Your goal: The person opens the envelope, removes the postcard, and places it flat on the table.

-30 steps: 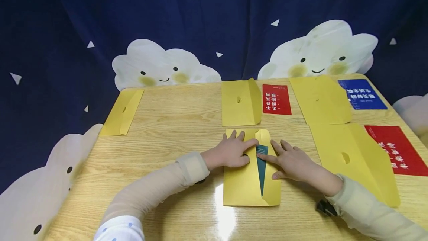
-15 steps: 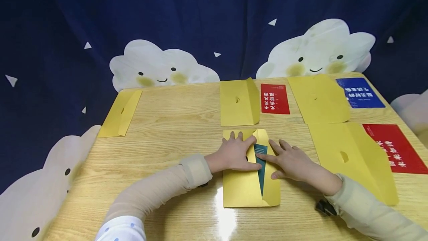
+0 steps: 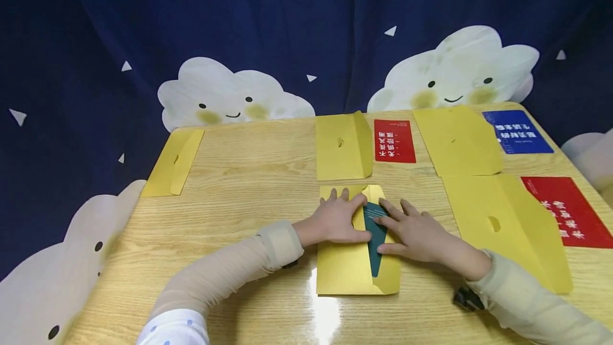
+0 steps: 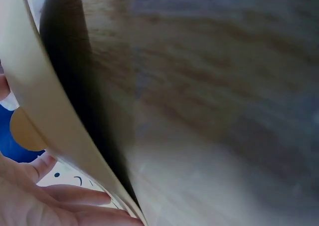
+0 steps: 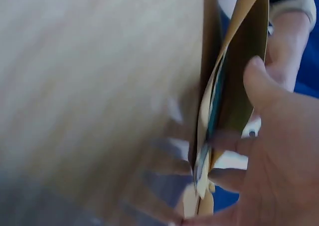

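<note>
A yellow envelope (image 3: pixel 341 273) lies on the table in front of the person, its flap spread to the right. A dark green card (image 3: pixel 375 257) with small pale print shows partly out of its opening; the rest is hidden inside. On the envelope's left part rests the left hand (image 3: pixel 337 221), fingers spread, thumb at the opening's edge. The right hand (image 3: pixel 417 234) reaches in from the right, its fingertips touching the card. In the right wrist view, the card's green edge (image 5: pixel 215 104) shows between the envelope's layers, close to the right fingers.
Other yellow envelopes lie at the far left (image 3: pixel 173 166), back middle (image 3: pixel 339 158) and right, including a large envelope (image 3: pixel 507 228). Red cards (image 3: pixel 395 140) and a blue card (image 3: pixel 522 134) lie beside them. A dark blue cloud-patterned curtain (image 3: pixel 335 31) hangs behind the table.
The green card has slid a little to the right, so more of it shows. The right thumb and fingers have moved onto the card. The left thumb has shifted right to the opening.
</note>
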`<action>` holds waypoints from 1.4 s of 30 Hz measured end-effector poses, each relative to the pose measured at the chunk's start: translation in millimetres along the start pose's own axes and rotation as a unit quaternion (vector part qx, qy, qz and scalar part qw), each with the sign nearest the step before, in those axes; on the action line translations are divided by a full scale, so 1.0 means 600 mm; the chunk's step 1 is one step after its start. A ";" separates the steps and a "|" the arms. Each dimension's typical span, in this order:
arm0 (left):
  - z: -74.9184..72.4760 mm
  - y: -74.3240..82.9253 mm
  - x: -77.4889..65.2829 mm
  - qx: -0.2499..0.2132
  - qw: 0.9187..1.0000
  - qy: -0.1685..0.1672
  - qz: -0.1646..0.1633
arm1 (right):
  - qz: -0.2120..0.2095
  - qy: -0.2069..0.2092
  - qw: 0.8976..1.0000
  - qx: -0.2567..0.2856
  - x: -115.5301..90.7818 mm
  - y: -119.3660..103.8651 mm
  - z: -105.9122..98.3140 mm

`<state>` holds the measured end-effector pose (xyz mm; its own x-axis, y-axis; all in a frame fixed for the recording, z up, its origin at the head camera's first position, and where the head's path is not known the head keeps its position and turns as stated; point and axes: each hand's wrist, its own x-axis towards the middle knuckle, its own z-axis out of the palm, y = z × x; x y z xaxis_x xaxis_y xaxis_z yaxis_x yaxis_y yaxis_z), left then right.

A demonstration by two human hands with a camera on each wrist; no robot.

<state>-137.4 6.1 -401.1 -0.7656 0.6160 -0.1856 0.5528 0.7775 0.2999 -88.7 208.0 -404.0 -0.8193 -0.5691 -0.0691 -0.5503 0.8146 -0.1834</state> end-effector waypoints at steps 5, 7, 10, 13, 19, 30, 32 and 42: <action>0.001 0.000 0.000 -0.001 1.000 0.000 -0.002 | 0.028 0.004 0.999 -0.029 0.005 -0.015 0.007; 0.002 0.000 0.000 -0.001 1.000 -0.001 -0.003 | 0.034 0.000 0.999 -0.039 0.004 -0.019 0.006; 0.003 0.001 0.000 -0.003 1.000 -0.005 -0.003 | 0.039 -0.009 0.999 -0.033 0.002 -0.020 0.003; 0.003 0.001 0.000 -0.001 1.000 -0.009 -0.003 | 0.051 -0.018 0.998 -0.012 -0.002 -0.018 -0.002; 0.001 0.001 0.000 0.003 1.000 -0.013 -0.007 | 0.055 -0.026 0.998 0.027 -0.009 -0.003 -0.007; 0.002 0.001 -0.002 0.002 1.000 -0.013 -0.007 | 0.052 -0.016 0.991 0.124 -0.019 0.015 -0.011; 0.002 0.001 -0.001 0.003 1.000 -0.014 -0.008 | 0.056 -0.014 0.990 0.128 -0.020 0.016 -0.013; 0.004 0.001 -0.002 0.005 1.000 -0.015 -0.009 | 0.063 -0.002 0.986 0.154 -0.026 0.018 -0.014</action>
<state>-135.4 6.1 -402.9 -0.7654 0.6053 -0.2183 0.5426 0.7895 0.2867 -83.2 226.6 -396.8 -0.8767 -0.4671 -0.1148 -0.3694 0.8067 -0.4613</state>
